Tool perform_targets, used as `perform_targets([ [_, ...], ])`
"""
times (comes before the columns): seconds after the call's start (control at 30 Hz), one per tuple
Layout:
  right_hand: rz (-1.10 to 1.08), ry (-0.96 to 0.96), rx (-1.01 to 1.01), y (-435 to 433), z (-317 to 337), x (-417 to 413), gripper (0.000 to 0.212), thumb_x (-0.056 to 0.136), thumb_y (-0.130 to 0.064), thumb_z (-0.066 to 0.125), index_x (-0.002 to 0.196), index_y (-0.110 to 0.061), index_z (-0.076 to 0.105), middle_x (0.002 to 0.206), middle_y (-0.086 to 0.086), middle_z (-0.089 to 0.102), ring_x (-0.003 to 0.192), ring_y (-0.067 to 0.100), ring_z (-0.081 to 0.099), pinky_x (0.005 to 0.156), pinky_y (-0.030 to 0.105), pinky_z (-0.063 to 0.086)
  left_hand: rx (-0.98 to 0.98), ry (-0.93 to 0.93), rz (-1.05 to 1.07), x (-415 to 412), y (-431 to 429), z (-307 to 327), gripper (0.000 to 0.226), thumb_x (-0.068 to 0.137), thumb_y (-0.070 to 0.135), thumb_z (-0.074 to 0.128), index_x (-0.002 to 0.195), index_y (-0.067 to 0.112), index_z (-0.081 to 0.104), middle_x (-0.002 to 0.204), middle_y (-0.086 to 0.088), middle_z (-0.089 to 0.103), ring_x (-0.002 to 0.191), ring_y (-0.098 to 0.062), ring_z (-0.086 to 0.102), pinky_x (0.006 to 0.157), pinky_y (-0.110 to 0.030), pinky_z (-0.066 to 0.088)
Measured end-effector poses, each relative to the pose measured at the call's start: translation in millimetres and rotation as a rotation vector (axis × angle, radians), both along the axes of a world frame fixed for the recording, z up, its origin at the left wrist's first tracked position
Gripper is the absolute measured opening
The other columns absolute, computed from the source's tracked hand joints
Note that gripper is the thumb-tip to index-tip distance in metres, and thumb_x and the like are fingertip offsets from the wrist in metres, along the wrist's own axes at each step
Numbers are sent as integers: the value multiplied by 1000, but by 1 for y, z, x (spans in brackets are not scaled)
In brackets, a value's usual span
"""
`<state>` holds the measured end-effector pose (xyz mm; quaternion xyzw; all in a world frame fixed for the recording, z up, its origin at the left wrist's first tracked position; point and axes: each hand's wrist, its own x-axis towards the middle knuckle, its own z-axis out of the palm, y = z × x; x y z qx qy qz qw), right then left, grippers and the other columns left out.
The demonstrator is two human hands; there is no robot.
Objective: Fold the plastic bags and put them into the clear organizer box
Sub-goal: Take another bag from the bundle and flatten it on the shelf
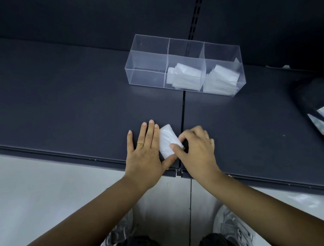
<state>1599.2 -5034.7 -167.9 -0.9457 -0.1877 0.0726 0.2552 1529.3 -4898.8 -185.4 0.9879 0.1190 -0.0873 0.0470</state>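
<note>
A small white folded plastic bag [167, 141], pressed into a compact, crinkled rectangle, is lying tilted on the dark grey shelf surface [65, 100], near its front edge and just left of the seam between two panels. Well behind it, a clear three-compartment acrylic organizer box [146, 78] is standing open-topped on the same surface, straddling that seam. A stack of folded white bags [185, 76] is sitting in its middle compartment, while a second, fuller stack [222, 79] is crowding the right one.
</note>
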Motion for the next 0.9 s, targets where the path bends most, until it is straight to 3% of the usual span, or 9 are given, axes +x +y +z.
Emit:
perform_targets([
  [0.13, -2, 120, 88, 9, 12, 4, 19, 79, -26, 73, 71, -23, 56, 85, -11, 55, 80, 8, 53, 76, 25, 45, -42, 12, 37, -8, -6, 2, 97, 75, 77, -16, 148, 13, -20, 158, -1, -23, 141, -15, -28, 116, -44, -17],
  [0.23, -5, 316, 221, 8, 22, 9, 22, 78, -15, 73, 71, -23, 54, 70, -10, 59, 62, 3, 55, 59, 19, 45, -320, -43, 101, -10, -4, 10, 103, 71, 80, 2, 152, 16, -9, 160, 3, -14, 139, -5, -28, 113, -34, -22],
  [0.33, 137, 379, 296, 4, 41, 14, 26, 77, -7, 72, 72, -24, 53, 65, -14, 55, 58, -1, 50, 57, 14, 38, -891, -70, 250, 1, 15, 32, 114, 64, 80, 49, 153, 26, 3, 159, 14, 8, 142, 3, 0, 119, -30, 3],
  [0.4, 304, 370, 291, 0, 59, 19, 25, 78, -8, 72, 75, -25, 55, 69, -18, 58, 61, -1, 51, 57, 12, 38, -1155, 1, 253, 12, 30, 50, 120, 58, 71, 73, 151, 37, 6, 150, 28, 24, 136, 10, 22, 108, -17, 25],
  [0.47, 426, 353, 305, -2, 77, 26, 24, 77, -11, 74, 81, -28, 56, 79, -20, 61, 69, -1, 55, 61, 12, 42, -1270, 85, 161, 23, 42, 60, 99, 64, 47, 85, 146, 34, 31, 134, 23, 53, 121, 9, 47, 96, -15, 36],
  [0.57, 370, 365, 378, -5, 89, 45, 31, 76, -15, 78, 95, -31, 59, 85, -10, 63, 74, 3, 57, 71, 18, 47, -1467, -7, 188, 39, 45, 70, 33, 67, 22, 79, 99, 17, 72, 91, 1, 74, 84, -8, 68, 74, -16, 49],
  [0.7, 185, 516, 451, -4, 85, 73, 12, 78, -20, 77, 79, -13, 68, 73, 1, 61, 67, 14, 51, 70, 27, 44, -1509, -214, 276, 57, 40, 74, 14, 67, 20, 77, 81, 16, 73, 81, 0, 75, 74, -8, 68, 66, -14, 51],
  [0.8, 55, 377, 454, -2, 81, 107, 18, 78, -22, 78, 71, -10, 67, 67, -2, 60, 62, 6, 51, 62, 14, 43, -1392, -403, 378, 71, 48, 71, 7, 76, 11, 76, 80, 17, 74, 78, 1, 74, 68, -7, 65, 70, -14, 51],
  [0.9, -181, 206, 544, 6, 80, 156, 27, 80, -24, 77, 71, -2, 63, 65, 0, 53, 57, 5, 47, 59, 13, 42, -1221, -524, 458, 76, 60, 61, 13, 79, 11, 75, 73, 22, 72, 72, 3, 72, 63, -4, 62, 67, -12, 50],
])
